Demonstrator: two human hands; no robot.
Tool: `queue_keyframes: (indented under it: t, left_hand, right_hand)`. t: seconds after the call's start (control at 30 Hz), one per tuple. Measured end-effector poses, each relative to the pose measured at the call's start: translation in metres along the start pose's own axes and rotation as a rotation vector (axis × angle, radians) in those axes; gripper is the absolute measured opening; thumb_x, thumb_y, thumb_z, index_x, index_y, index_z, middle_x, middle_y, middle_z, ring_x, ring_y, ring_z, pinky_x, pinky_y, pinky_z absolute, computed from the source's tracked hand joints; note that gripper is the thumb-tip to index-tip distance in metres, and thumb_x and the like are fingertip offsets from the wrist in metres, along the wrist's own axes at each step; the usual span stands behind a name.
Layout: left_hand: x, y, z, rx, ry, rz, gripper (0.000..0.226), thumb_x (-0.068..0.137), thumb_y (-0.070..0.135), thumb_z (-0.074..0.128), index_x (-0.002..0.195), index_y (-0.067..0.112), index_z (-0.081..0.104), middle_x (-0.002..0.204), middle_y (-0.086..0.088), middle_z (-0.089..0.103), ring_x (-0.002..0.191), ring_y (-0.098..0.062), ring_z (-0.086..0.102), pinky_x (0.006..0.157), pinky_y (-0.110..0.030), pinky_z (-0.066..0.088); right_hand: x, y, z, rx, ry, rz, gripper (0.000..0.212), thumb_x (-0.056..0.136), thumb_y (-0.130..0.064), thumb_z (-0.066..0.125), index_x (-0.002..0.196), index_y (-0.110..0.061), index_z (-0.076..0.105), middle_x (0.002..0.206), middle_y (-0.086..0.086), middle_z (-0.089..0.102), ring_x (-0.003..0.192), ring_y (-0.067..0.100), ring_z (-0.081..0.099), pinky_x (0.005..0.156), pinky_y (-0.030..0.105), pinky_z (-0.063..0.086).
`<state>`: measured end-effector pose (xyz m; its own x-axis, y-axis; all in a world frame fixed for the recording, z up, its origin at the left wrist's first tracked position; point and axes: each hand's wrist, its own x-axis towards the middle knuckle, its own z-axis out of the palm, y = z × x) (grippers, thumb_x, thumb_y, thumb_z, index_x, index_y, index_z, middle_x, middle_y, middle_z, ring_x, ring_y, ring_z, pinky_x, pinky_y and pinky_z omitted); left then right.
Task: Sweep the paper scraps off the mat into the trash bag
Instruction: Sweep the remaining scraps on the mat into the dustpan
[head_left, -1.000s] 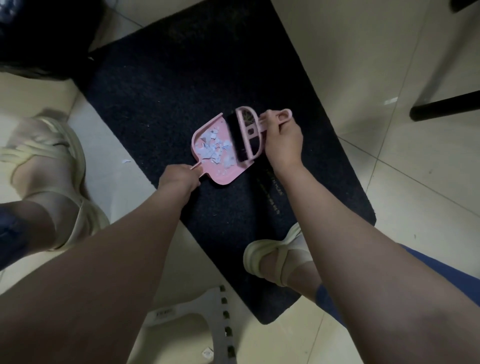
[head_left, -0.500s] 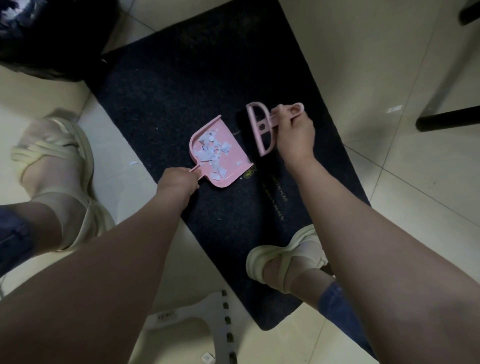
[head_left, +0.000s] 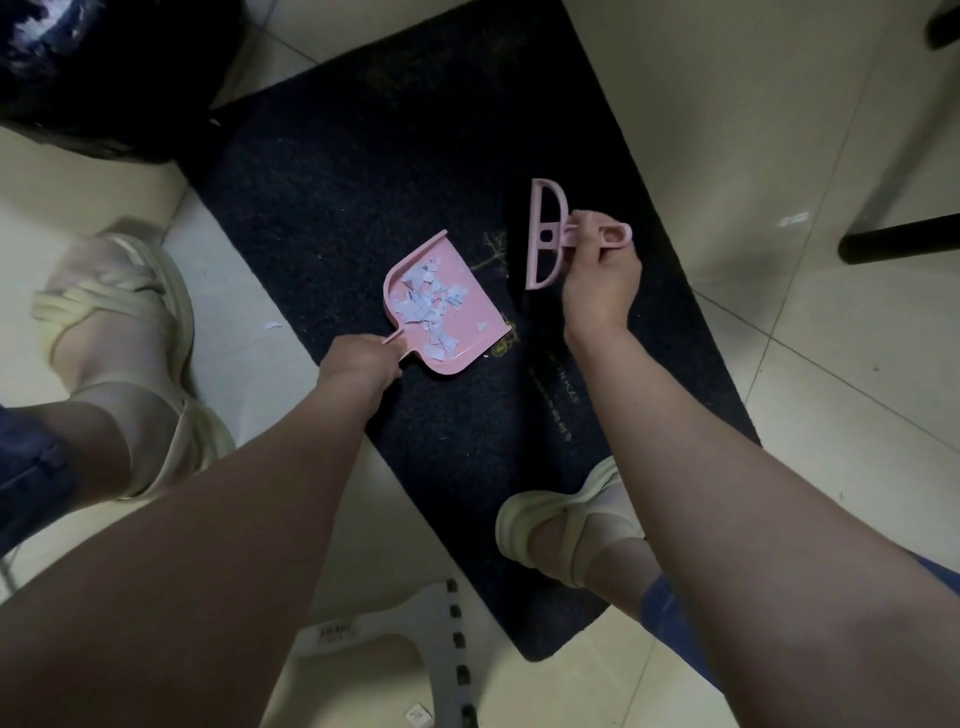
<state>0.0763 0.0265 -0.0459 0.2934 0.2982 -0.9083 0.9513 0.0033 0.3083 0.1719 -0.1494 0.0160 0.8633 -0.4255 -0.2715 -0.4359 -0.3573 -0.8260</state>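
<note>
now the left hand (head_left: 358, 364) is clenched round the dustpan (head_left: 470, 288) by its thin handle and holds it flat on the mat (head_left: 363, 182). the paper scraps (head_left: 426, 306) lie heaped inside the dustpan, mostly toward its back wall. a second ago the brush (head_left: 543, 234) lay across the mouth of the dustpan. it has since drawn off to the right of the dustpan and stands clear of it with its bristles down near the mat. the right hand (head_left: 597, 280) grasps the brush by its looped handle. that stroke looks finished and most of the load seems gathered, so tipping it out is probably close. one pale fleck (head_left: 483, 356) sits just off the front lip of the dustpan and may want another pass.

far to the upper left of the dustpan bulges the black trash bag (head_left: 78, 78). it lies beyond the corner of the mat, well apart from the dustpan. left of the dustpan a foot in a pale sandal (head_left: 119, 322) rests on the tile. one stray scrap (head_left: 272, 326) lies on the tile between that foot and the dustpan, already off the mat. below the dustpan is a white stool (head_left: 415, 639). down to its right the other sandalled foot (head_left: 561, 530) stands on the mat. far right of the dustpan is a black chair leg (head_left: 904, 244). the sandalled foot on the left sits near the way to the bag, and a tilted dustpan could spill on the carry.
</note>
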Motion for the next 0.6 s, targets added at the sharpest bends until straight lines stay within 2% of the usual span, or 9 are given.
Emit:
queue_keyframes:
  t: [0.07, 0.13, 0.23, 0.3, 0.4, 0.5, 0.6]
  left_hand:
    - [-0.0002, 0.0002, 0.0001, 0.005, 0.000, 0.001, 0.023, 0.090, 0.032, 0.061, 0.102, 0.014, 0.070, 0.063, 0.002, 0.059, 0.054, -0.011, 0.050, 0.068, -0.025, 0.042]
    - [-0.0002, 0.0007, -0.0006, 0.007, 0.002, -0.005, 0.023, 0.091, 0.032, 0.061, 0.101, 0.014, 0.070, 0.063, 0.002, 0.059, 0.054, -0.011, 0.050, 0.068, -0.025, 0.042]
    - [0.0000, 0.0016, -0.0004, 0.015, 0.008, -0.013, 0.023, 0.091, 0.033, 0.061, 0.100, 0.014, 0.070, 0.064, 0.001, 0.059, 0.054, -0.011, 0.050, 0.067, -0.025, 0.041]
    - [0.0004, 0.0014, 0.0001, 0.014, 0.008, -0.013, 0.024, 0.091, 0.033, 0.061, 0.102, 0.014, 0.069, 0.064, 0.001, 0.059, 0.055, -0.011, 0.050, 0.068, -0.025, 0.041]
    - [0.0004, 0.0010, 0.0001, 0.011, 0.006, -0.012, 0.026, 0.091, 0.033, 0.061, 0.106, 0.015, 0.070, 0.064, 0.001, 0.059, 0.055, -0.010, 0.050, 0.067, -0.025, 0.041]
    - [0.0000, 0.0001, 0.0004, 0.007, 0.007, -0.013, 0.026, 0.090, 0.034, 0.062, 0.106, 0.015, 0.070, 0.064, 0.001, 0.059, 0.055, -0.010, 0.050, 0.067, -0.025, 0.042]
    - [-0.0005, 0.0006, 0.0012, 0.003, 0.014, -0.016, 0.026, 0.090, 0.034, 0.062, 0.105, 0.014, 0.070, 0.064, 0.001, 0.059, 0.055, -0.011, 0.051, 0.069, -0.026, 0.043]
  right_hand:
    - [-0.0004, 0.0008, -0.0003, -0.006, 0.029, -0.006, 0.016, 0.099, -0.024, 0.053, 0.095, -0.023, 0.068, 0.084, -0.011, 0.068, 0.077, -0.002, 0.065, 0.072, 0.016, 0.052]
    - [-0.0022, 0.0024, 0.0031, 0.012, 0.029, 0.018, 0.016, 0.098, -0.021, 0.054, 0.091, -0.027, 0.067, 0.085, -0.011, 0.068, 0.079, -0.001, 0.065, 0.074, 0.016, 0.053]
    - [-0.0009, 0.0067, 0.0082, 0.071, -0.015, 0.163, 0.013, 0.097, -0.022, 0.056, 0.088, -0.023, 0.067, 0.089, 0.000, 0.072, 0.086, 0.014, 0.070, 0.083, 0.035, 0.059]
    - [0.0022, 0.0057, 0.0086, 0.042, 0.026, 0.189, 0.016, 0.096, -0.029, 0.056, 0.086, -0.021, 0.066, 0.087, 0.001, 0.072, 0.083, 0.018, 0.071, 0.080, 0.041, 0.059]
    - [0.0046, -0.0006, 0.0043, 0.011, 0.129, 0.119, 0.017, 0.098, -0.029, 0.054, 0.094, -0.019, 0.067, 0.085, -0.005, 0.069, 0.078, 0.009, 0.067, 0.077, 0.029, 0.057]
    - [0.0041, 0.0019, 0.0037, -0.027, 0.073, 0.134, 0.017, 0.099, -0.028, 0.052, 0.098, -0.017, 0.066, 0.085, -0.005, 0.068, 0.077, 0.009, 0.066, 0.075, 0.030, 0.056]
    - [0.0046, -0.0013, 0.0030, -0.248, 0.005, 0.152, 0.028, 0.100, -0.035, 0.047, 0.097, -0.012, 0.063, 0.085, -0.001, 0.066, 0.069, 0.009, 0.061, 0.065, 0.024, 0.050]
